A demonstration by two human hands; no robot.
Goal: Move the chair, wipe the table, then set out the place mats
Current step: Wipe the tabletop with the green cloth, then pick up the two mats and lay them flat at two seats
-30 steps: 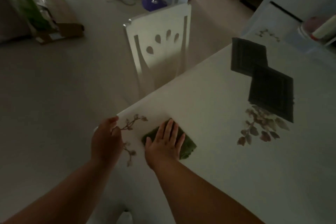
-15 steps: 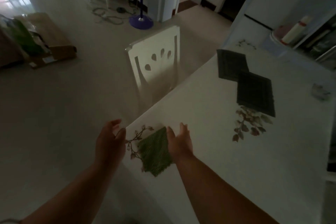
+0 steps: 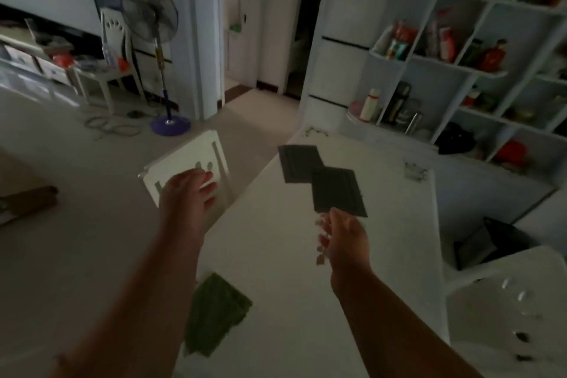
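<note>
The table looks wiped, with the chair by its left edge. Two dark place mats overlap near the far end, not yet set out. The green cloth lies at the near-left edge. Both hands, left and right, are open and empty, reaching forward.

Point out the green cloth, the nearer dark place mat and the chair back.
green cloth (image 3: 214, 314): head view, middle of the cloth.
nearer dark place mat (image 3: 337, 192): head view, its centre.
chair back (image 3: 181, 164): head view, upper panel.

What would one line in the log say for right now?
step: reaching for mats | left hand: open, raised | right hand: open, near place mats | green cloth: lying on table
</note>
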